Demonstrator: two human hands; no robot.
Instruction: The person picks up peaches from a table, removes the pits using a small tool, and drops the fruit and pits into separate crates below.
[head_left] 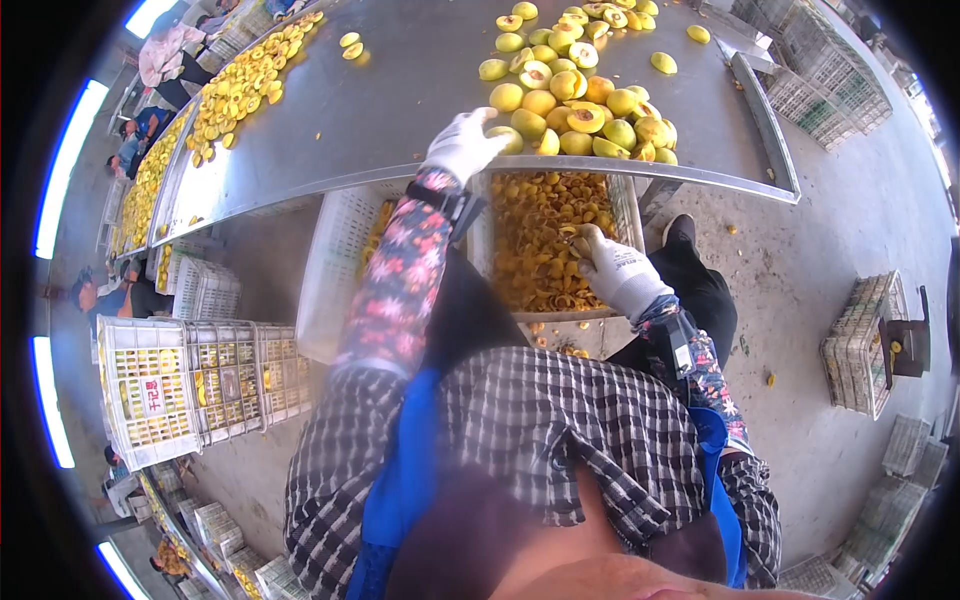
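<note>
My left hand (467, 146), in a white glove, is on the metal table near its front edge, its fingertips against a yellow-green fruit (510, 139) at the left of the fruit pile (575, 88). Whole and halved fruits make up that pile. Lower down, my right hand (612, 268), also gloved, hangs over the right part of a crate full of orange-brown fruit pieces (540, 240). Its thumb and fingers are pressed together, and what they hold, if anything, is too small to name.
Fruit halves (240, 90) lie along the left of the metal table (380, 110). A white crate (335, 260) stands beside my left forearm. Stacked crates (200, 385) are at the left, another stack (865, 345) at the right. Several people work at far left.
</note>
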